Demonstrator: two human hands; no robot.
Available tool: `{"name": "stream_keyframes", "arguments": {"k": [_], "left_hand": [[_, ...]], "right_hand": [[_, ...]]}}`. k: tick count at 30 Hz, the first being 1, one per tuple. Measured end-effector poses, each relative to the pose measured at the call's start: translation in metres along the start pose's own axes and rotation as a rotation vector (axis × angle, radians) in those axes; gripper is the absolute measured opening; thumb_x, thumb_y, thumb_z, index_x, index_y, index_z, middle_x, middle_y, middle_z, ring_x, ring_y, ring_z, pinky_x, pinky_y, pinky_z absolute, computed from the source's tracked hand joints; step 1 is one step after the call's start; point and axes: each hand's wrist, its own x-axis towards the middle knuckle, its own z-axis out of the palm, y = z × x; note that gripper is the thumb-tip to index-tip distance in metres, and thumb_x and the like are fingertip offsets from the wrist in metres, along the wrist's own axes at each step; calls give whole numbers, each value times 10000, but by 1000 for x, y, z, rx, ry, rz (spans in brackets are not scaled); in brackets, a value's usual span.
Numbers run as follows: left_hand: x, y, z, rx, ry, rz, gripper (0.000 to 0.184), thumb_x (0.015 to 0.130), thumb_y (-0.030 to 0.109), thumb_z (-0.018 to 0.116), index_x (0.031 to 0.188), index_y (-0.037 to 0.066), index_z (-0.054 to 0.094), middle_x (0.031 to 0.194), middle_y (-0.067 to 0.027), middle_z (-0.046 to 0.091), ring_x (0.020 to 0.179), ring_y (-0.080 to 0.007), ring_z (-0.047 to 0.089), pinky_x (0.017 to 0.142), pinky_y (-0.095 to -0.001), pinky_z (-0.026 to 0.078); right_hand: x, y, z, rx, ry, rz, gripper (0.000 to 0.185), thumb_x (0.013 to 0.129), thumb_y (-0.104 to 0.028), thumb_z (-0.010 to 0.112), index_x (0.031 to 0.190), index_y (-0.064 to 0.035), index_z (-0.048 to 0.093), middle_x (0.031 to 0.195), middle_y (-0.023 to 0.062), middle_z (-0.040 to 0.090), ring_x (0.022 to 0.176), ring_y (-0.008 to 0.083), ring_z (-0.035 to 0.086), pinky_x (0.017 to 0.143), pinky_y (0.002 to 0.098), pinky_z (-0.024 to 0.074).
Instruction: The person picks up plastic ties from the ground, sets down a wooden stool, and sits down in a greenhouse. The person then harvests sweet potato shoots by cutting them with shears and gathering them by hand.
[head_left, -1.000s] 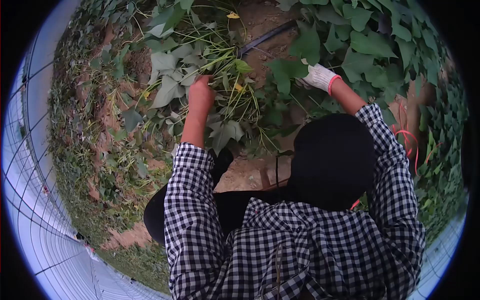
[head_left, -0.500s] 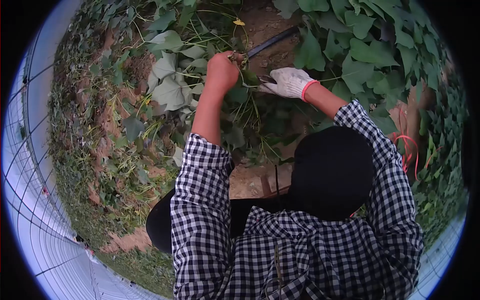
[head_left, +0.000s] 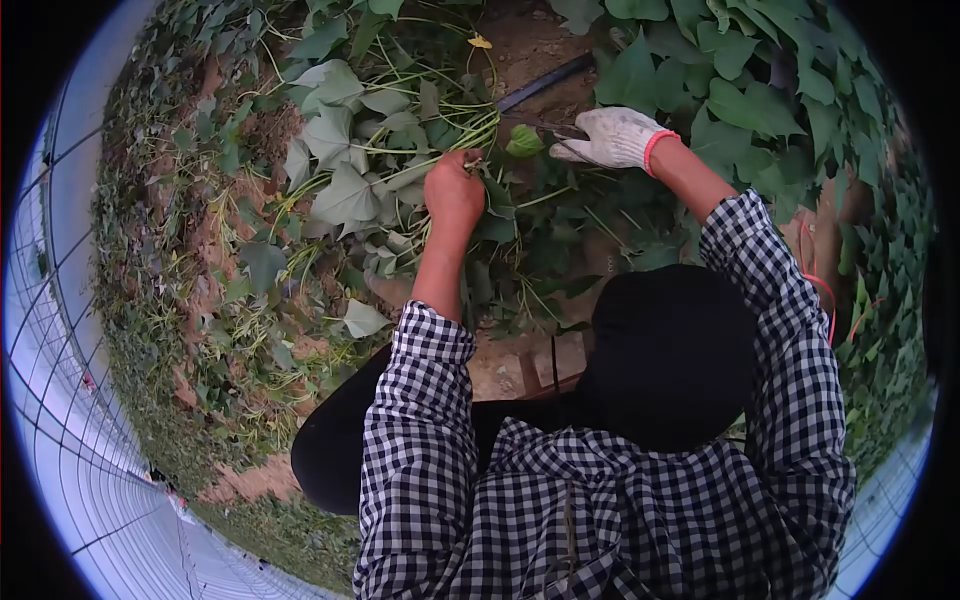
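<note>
Green vines (head_left: 750, 105) are spread over most of the ground, with the broadest, darkest leaves massed at the upper right. The far left edge is bounded by a pale, lined covering (head_left: 120, 500). A black-and-white checked shirt (head_left: 620, 510) is worn by the person, its sleeves ended above the wrists, and both knees are covered in black trousers (head_left: 665, 360). Reddish-brown soil (head_left: 525, 35) is left bare between the plants at the top and is crossed by a dark strip (head_left: 545, 83).

Several pale leaves (head_left: 345, 197) are bunched to the left of the bare left hand (head_left: 455, 192). The left hand is closed on a bundle of thin green stems (head_left: 482, 127), which is held just below the dark strip's near end. The right hand (head_left: 615, 138), covered by a white knitted glove with a red cuff, is placed to the right of the bundle, apart from it. Its thumb and fingers are pointed left; whether anything is gripped between them cannot be told. Red string (head_left: 825, 300) is seen beside the right sleeve. A small green leaf (head_left: 524, 141) is found between the two hands, and a yellow leaf (head_left: 480, 41) is seen above the bundle.
</note>
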Motion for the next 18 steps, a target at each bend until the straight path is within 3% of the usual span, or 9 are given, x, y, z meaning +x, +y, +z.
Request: {"name": "stream_keyframes", "arguments": {"k": [18], "left_hand": [[8,-9,18,17,-135,-122,238,822,245,639,1015,118,693,942,-188,665,907,-378,626,790,-457,496]], "right_hand": [[4,-14,-13,-143,15,-4,743,831,-710,427,918,-7,653,923,167,668,879,329,644,789,411,509]]}}
